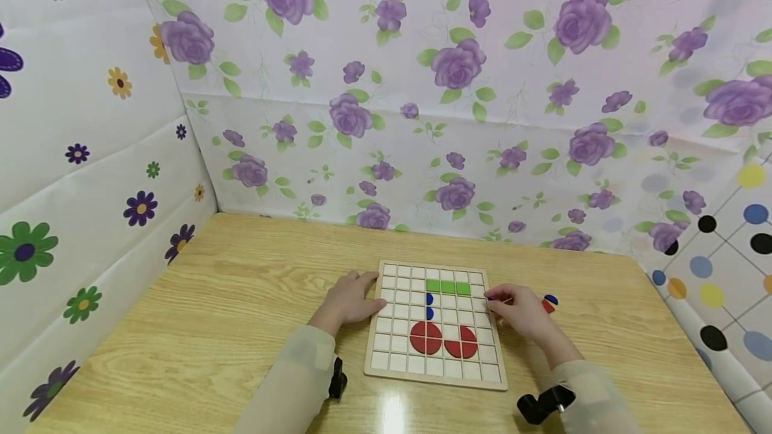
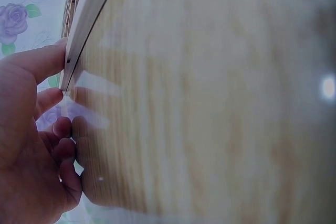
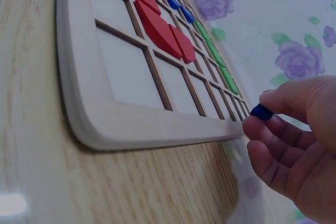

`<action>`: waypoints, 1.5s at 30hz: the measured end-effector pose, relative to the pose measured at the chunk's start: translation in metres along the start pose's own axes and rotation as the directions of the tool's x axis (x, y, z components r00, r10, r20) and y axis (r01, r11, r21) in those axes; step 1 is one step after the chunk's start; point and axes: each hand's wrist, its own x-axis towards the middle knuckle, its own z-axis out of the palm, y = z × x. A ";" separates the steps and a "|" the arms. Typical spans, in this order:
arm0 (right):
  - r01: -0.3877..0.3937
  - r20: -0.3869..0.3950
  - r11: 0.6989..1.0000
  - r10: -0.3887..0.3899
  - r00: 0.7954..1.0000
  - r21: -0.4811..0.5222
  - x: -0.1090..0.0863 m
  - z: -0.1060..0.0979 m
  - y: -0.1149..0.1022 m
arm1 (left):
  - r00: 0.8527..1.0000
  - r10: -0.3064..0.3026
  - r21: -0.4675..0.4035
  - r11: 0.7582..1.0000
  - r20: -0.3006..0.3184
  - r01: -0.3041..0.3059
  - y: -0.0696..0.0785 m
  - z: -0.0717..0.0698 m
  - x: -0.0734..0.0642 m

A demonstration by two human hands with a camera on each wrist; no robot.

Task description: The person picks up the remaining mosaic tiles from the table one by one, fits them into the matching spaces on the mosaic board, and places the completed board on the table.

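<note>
A wooden grid board (image 1: pixel 434 381) with white squares lies on the table. My left hand (image 1: pixel 346 300) rests at its left edge, thumb on the frame and index finger reaching toward the far corner. Between thumb and fingertips, my right hand (image 1: pixel 521 310) pinches a small blue piece (image 3: pixel 261 112) beside the board's right edge. On the grid are three green squares (image 1: pixel 447 286) in a row and two blue half-rounds (image 1: pixel 429 299) below them. Nearer me, red quarter pieces form a full circle (image 1: pixel 425 338) and a three-quarter circle (image 1: pixel 468 349).
A blue piece (image 1: pixel 551 300) and a red piece (image 1: pixel 547 307) lie on the table (image 1: pixel 277 260) right of my right hand. Flowered cloth (image 1: pixel 410 153) hangs behind the table, with patterned cloth along both sides.
</note>
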 end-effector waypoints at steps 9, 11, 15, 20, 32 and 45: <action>0.003 0.011 1.000 -0.003 1.000 0.004 0.004 0.005 -0.004 | 1.000 -0.010 -0.003 1.000 0.010 0.010 0.000 0.000 0.002; 0.001 0.009 1.000 -0.001 1.000 0.004 0.005 0.006 -0.006 | 1.000 -0.015 -0.002 1.000 0.011 0.015 0.000 0.000 0.002; 0.009 0.022 1.000 -0.009 1.000 0.006 0.007 0.007 -0.008 | 1.000 -0.015 -0.007 1.000 0.010 0.015 0.000 -0.001 0.001; 0.007 0.028 1.000 -0.007 1.000 -0.003 0.010 0.010 -0.010 | 1.000 -0.015 -0.012 1.000 0.008 0.016 0.000 -0.002 0.000; 0.063 0.047 0.997 -0.061 0.997 -0.052 0.014 0.017 -0.013 | 1.000 -0.005 -0.003 1.000 0.012 0.005 0.000 0.000 0.000; 0.049 0.054 0.992 -0.043 0.998 -0.114 0.022 0.024 -0.020 | 1.000 -0.013 -0.009 1.000 0.013 0.013 -0.001 0.001 0.001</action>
